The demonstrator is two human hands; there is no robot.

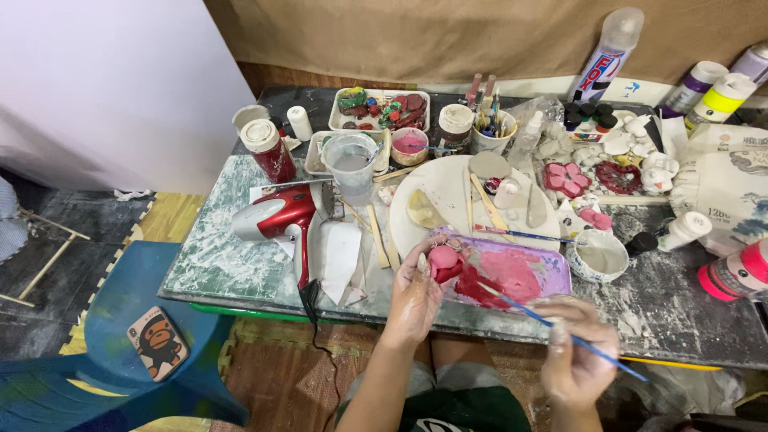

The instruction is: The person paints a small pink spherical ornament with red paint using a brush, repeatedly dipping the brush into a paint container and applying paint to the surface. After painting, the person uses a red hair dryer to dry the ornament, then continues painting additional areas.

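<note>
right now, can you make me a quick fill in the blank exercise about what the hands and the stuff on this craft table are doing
1. The left hand holds a small clay piece painted ____.
2. The right hand holds a thin ____ with a blue handle.
3. The brush tip rests over the purple tray, which holds ____ paint.
4. Left of the tray lies a red ____.

Missing words: pink; paintbrush; pink; hair dryer

A tall white spray can [610, 52] with a blue-and-red label stands at the table's back edge — paint bottles [714, 94] beside it. A white printed bag [724, 192] lies right; a phone [158, 342] — cartoon-patterned case — rests on the blue chair [120, 304].
</note>
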